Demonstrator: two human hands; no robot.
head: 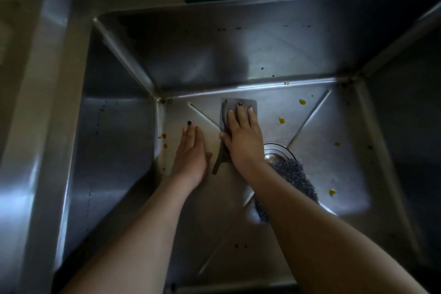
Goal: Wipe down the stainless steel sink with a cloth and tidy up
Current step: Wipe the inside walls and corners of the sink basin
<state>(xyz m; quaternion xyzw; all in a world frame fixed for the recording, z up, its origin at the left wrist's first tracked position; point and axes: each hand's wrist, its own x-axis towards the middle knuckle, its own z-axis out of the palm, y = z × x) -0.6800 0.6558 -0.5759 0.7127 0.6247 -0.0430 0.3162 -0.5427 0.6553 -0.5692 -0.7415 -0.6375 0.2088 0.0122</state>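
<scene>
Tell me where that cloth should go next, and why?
Probably slide the cloth right. The right hand presses it flat on the sink floor by the far wall, and the nearest yellow spots lie just to its right, unwiped. The left hand rests flat on the floor, out of that path.

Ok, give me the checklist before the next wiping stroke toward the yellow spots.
1. Cloth flat under right hand: ok.
2. Left hand off the cloth, flat on the sink floor: ok.
3. Path to yellow spots free: ok.
4. Scourer clear of the drain: not ok, it lies at its edge, under the right forearm.
5. Brown spots by the left wall wiped: not ok.
6. Cloth damp: cannot tell.
</scene>
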